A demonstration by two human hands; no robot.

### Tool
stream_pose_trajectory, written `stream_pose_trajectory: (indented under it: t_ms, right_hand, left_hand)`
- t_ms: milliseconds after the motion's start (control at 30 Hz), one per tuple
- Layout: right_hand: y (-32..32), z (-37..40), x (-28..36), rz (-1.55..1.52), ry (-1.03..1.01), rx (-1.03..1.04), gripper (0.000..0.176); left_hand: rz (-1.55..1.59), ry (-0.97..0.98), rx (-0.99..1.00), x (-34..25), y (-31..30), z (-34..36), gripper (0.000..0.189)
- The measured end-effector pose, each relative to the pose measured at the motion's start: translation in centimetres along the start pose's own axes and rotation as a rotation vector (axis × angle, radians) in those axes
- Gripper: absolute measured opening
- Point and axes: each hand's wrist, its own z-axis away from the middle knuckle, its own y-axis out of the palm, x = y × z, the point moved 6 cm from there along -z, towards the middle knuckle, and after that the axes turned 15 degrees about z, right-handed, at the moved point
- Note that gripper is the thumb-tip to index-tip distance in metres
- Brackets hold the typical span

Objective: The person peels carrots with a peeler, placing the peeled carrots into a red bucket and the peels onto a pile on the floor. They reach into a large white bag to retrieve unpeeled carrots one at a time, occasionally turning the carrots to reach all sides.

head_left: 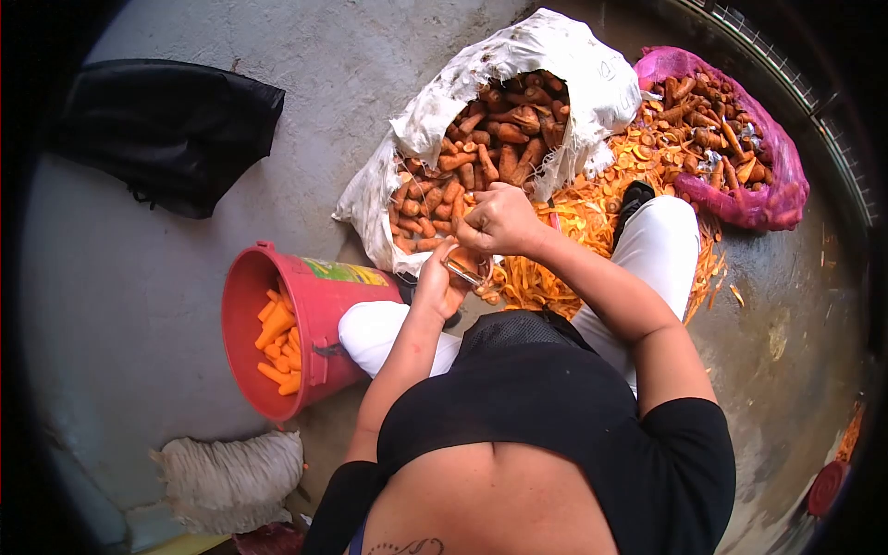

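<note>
In the head view, my right hand [499,220] is closed in a fist around what looks like the handle of a peeler [463,270], its metal blade end showing just below the fist. Close beside it, my left hand [438,281] is curled around a carrot [461,254], mostly hidden by the fingers and the peeler. Both hands are above the edge of a torn white sack [375,208] full of unpeeled carrots [507,139]. Left of my knee, a tilted red bucket [319,277] holds peeled orange carrots [277,326].
Orange peelings [532,282] and slices pile up between my legs and beyond. A pink mesh sack [786,185] of carrots stands at the far right. Black cloth or plastic [176,125] lies at upper left on the grey floor [129,305]. A whitish sack [231,481] lies at lower left.
</note>
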Motion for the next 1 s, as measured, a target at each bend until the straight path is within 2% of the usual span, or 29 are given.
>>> stream_pose_trajectory:
  t_ms: [67, 133, 167, 200, 267, 333, 367, 467, 500, 533, 600, 667, 733, 800, 867, 967, 1000]
  right_hand:
    - [0.5, 0.1, -1.4, 0.027, 0.065, 0.060, 0.030]
    - [0.9, -0.2, -4.7, 0.092, 0.205, 0.180, 0.033]
    - [1.7, -0.3, -6.8, 0.247, 0.212, 0.261, 0.036]
    - [2.4, -0.3, -9.0, 0.402, 0.216, 0.342, 0.038]
    - [1.7, 0.3, -11.9, 0.470, 0.335, 0.422, 0.044]
    - [2.1, 1.1, -14.2, 0.575, 0.541, 0.446, 0.045]
    - [2.2, 1.4, -14.4, 0.594, 0.550, 0.328, 0.046]
    - [1.4, 0.7, -11.6, 0.285, 0.697, 0.341, 0.045]
    - [1.1, 0.5, -9.9, 0.085, 0.702, 0.369, 0.042]
    - [0.5, 0.2, -8.0, -0.006, 0.593, 0.264, 0.040]
    - [0.4, -0.1, -4.8, -0.013, 0.337, 0.181, 0.038]
    - [-1.0, -0.1, -1.2, 0.006, 0.108, -0.004, 0.029]
    - [-1.3, 0.4, 0.7, 0.001, 0.063, -0.049, 0.026]
    - [-0.8, 0.6, 1.5, -0.018, -0.010, -0.059, 0.027]
    - [-0.5, 0.7, 1.1, 0.005, 0.021, -0.039, 0.028]
    - [-0.6, 0.5, 0.7, 0.021, 0.006, -0.046, 0.029]
    - [-0.7, 0.5, 0.6, 0.023, -0.009, -0.052, 0.029]
  left_hand:
    - [-0.097, 0.048, 0.090, -0.4, -0.5, -0.1, 0.032]
    - [-0.157, -0.056, 0.207, -0.3, -0.7, 0.9, 0.036]
    - [-0.188, -0.109, 0.264, -0.1, -0.9, 1.4, 0.039]
    - [-0.194, -0.106, 0.260, 0.0, -0.8, 1.9, 0.039]
    - [-0.206, -0.091, 0.261, -0.2, 0.4, 3.0, 0.041]
    - [-0.222, -0.063, 0.237, -0.8, 0.9, 3.3, 0.044]
    - [-0.230, -0.049, 0.223, -1.1, 1.0, 3.3, 0.045]
    - [-0.088, -0.081, 0.180, -1.3, 0.3, 2.4, 0.049]
    - [-0.044, -0.111, 0.186, -1.3, -0.1, 2.0, 0.045]
    - [-0.025, -0.118, 0.165, -1.2, -0.9, 1.2, 0.044]
    - [0.021, -0.128, 0.121, -0.8, -2.5, -0.3, 0.043]
    - [0.088, -0.102, 0.080, -0.5, -2.4, -0.6, 0.039]
    - [0.133, -0.050, -0.026, -0.1, -1.4, 0.0, 0.037]
    - [0.171, -0.083, 0.057, 0.1, -2.5, -1.1, 0.037]
    - [0.124, -0.080, 0.113, 0.1, -2.7, -1.6, 0.038]
    - [0.091, -0.005, -0.029, 0.2, -0.3, 0.3, 0.037]
    - [0.032, -0.002, 0.045, 0.1, -0.3, 0.2, 0.037]
